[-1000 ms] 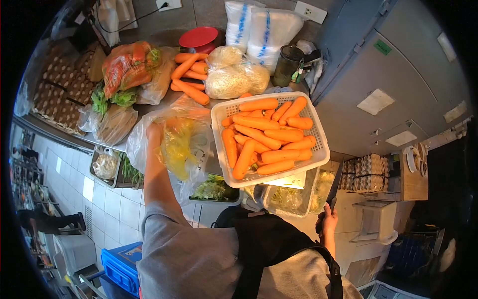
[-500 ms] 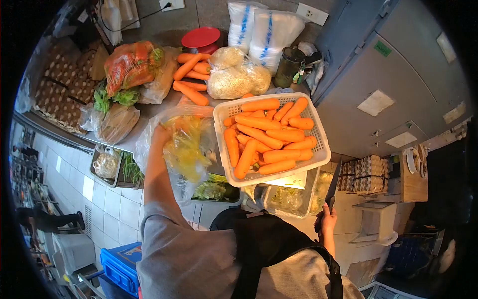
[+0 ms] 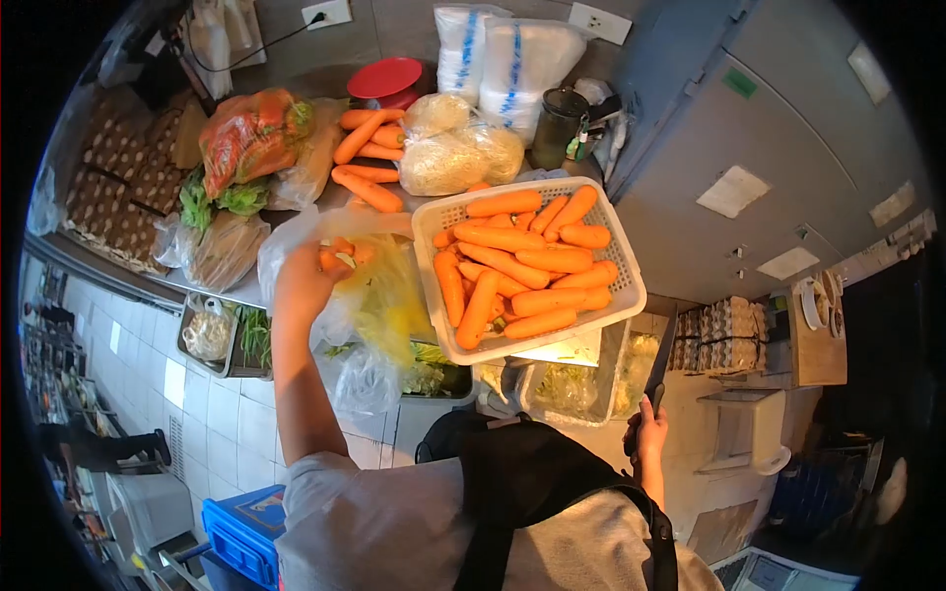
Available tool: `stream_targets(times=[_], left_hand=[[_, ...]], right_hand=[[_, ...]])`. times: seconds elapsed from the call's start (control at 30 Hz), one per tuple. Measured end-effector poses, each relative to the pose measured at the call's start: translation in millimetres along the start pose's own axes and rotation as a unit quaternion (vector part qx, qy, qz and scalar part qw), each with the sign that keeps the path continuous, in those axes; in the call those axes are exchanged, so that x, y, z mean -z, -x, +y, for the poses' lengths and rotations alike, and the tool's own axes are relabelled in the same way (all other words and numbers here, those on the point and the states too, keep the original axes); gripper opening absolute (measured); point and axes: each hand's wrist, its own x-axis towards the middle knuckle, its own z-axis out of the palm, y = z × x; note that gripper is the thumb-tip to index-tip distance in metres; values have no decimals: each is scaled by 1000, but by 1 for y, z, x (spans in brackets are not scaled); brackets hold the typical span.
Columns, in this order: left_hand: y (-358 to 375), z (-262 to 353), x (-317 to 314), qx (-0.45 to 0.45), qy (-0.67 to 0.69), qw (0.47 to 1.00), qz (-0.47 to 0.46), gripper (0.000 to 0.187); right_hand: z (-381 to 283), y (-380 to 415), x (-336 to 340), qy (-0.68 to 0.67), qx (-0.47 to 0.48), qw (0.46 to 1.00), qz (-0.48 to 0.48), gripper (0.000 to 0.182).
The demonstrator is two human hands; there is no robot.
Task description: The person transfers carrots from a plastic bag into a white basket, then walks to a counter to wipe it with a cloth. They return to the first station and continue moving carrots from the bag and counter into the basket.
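Observation:
My left hand reaches over the counter with its fingers curled around small orange carrot pieces, one showing a pale end. Beside and under it lie a crumpled clear plastic bag and a yellow plastic bag. At my right side, away from the counter, my right hand is closed around the handle of a knife, its dark blade pointing up in the view. A white perforated basket heaped with whole carrots sits in front of me.
Loose carrots, bagged pale shreds, bagged orange vegetables and egg trays line the back and left of the counter. Grey metal doors rise at the right. Bins of greens stand below the front edge.
My left hand has shifted slightly down and turned; carrot pieces now show at its fingers. The bags have moved and crumpled. The knife stays in my right hand, and the view has shifted slightly.

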Motion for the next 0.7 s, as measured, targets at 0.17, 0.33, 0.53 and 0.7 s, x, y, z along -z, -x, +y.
stream_targets(times=[0.17,0.33,0.53,0.7], left_hand=[[-24,-49,-33,98,490,819,283,21],[1,-26,-60,150,615,674,382,32],[47,69,33,-56,359,836,410,40],[44,122,29,-189,500,750,391,26]], right_hand=[[6,-3,4,-3,13,1000,3,26],[-3,5,1,-1,19,1000,-1,26],[6,-1,5,-5,45,999,-2,25],[-15,26,-8,-103,128,986,15,22]])
